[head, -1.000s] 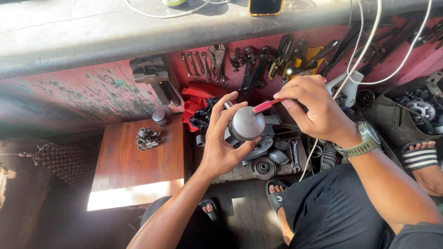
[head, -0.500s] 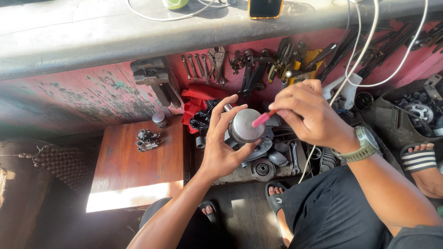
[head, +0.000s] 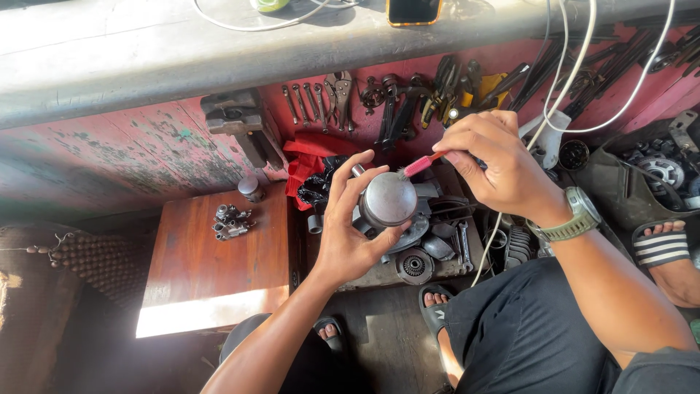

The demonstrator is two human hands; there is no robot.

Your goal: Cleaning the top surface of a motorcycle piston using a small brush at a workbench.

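Note:
My left hand [head: 348,232] grips a round grey metal piston [head: 388,199] from below, its flat crown facing up toward me. My right hand [head: 497,166], with a green watch at the wrist, pinches a small brush with a red handle [head: 418,167]; the bristle end rests against the piston's upper right edge. Both hands hover over a tray of dark engine parts [head: 430,252].
A small wooden stool [head: 211,270] at left carries a small metal part [head: 230,221] and a small cylinder [head: 251,187]. Wrenches and pliers [head: 343,98] lie along the red bench wall. Red cloth [head: 306,160], white cables [head: 576,66], and sandalled feet [head: 660,244] surround the spot.
My right hand has shifted the brush slightly along the piston's edge. The left hand keeps the piston in about the same place.

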